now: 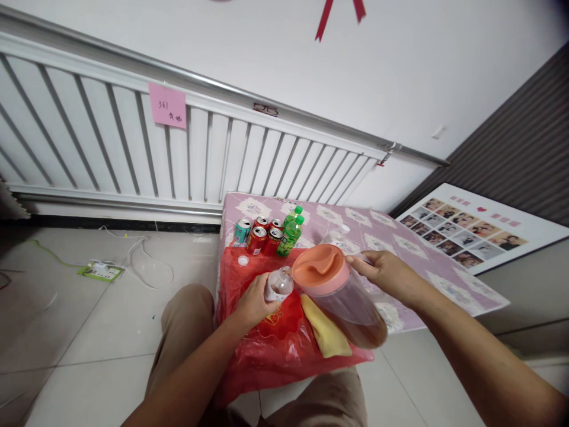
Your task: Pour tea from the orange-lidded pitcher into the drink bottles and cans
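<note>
My left hand (258, 301) is closed around a clear plastic bottle (280, 283) whose mouth is uncapped. My right hand (383, 271) grips the handle of a clear pitcher (355, 314) with an orange lid (320, 265). Brownish liquid lies toward the pitcher's base, and its tilted lid end is close beside the bottle's mouth. I cannot tell whether the two touch. Under both is a red plastic bag (284, 367) spread on the table. A folded yellow cloth (326, 329) rests on it below the pitcher. A white cap (242, 261) lies left of the bottle.
Behind the bag stand a teal can (242, 231), several red cans (256, 242) and two green bottles (290, 237). Another clear bottle (336, 235) is on the patterned table (377, 222). A radiator (213, 154) lines the wall. A power strip (101, 271) sits on the floor; a photo board (546, 228) leans right.
</note>
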The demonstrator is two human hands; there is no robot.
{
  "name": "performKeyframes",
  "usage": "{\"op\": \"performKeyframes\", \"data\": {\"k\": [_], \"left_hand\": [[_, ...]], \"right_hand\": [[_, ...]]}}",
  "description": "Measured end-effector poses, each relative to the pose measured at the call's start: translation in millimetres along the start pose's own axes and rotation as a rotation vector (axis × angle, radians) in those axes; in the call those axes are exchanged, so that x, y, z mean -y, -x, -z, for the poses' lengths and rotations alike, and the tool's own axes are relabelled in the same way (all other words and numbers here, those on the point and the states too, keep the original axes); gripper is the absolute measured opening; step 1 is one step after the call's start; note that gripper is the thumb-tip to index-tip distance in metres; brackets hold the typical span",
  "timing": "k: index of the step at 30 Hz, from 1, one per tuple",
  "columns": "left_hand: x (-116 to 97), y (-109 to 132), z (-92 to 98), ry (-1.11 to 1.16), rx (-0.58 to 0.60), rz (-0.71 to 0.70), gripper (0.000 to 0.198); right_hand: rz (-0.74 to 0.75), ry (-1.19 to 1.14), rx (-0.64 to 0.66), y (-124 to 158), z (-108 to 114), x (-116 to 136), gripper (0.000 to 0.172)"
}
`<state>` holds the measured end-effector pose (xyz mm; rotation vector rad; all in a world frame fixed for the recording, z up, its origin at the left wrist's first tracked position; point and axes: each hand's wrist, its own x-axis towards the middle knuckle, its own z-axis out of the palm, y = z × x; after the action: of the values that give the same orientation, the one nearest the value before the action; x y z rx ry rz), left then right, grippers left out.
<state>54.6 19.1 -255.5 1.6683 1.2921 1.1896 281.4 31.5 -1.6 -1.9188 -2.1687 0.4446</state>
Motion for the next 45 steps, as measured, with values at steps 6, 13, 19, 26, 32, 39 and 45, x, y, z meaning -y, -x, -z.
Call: {"op": "performKeyframes", "data": {"k": [6, 13, 19, 26, 32, 39, 45], "left_hand": [[0.5, -0.2, 0.2, 0.001, -0.002, -0.010, 0.065], [1.6, 0.1, -0.3, 0.004, 0.004, -0.001, 0.068], [0.9, 0.3, 0.2, -0.004, 0.010, -0.002, 0.067], [1.9, 0.5, -0.9, 0.003, 0.000, -0.002, 0.067], [0.3, 0.5, 0.2, 0.004, 0.002, -0.008, 0.066], [0.1, 1.3, 0.7, -0.007, 0.003, -0.003, 0.070], [-0.9, 0.9, 0.4, 0.014, -0.007, -0.015, 0.066]], "right_hand": [[-0.001, -0.002, -0.001, 0.7, 0.9, 3.3, 0.058], [0.000, 0.007, 0.008, -0.3, 0.6, 2.4, 0.055], [0.004, 0.005, 0.009, -1.0, 0.1, 0.9, 0.053], [0.006, 0.018, 0.011, -1.7, 0.8, 1.5, 0.053], [0.010, 0.032, 0.003, -1.7, 1.7, 2.5, 0.055], [0.022, 0.027, -0.012, -1.4, 1.6, 4.6, 0.057], [0.003, 0.027, 0.003, -2.3, 1.9, 5.8, 0.057]]}}
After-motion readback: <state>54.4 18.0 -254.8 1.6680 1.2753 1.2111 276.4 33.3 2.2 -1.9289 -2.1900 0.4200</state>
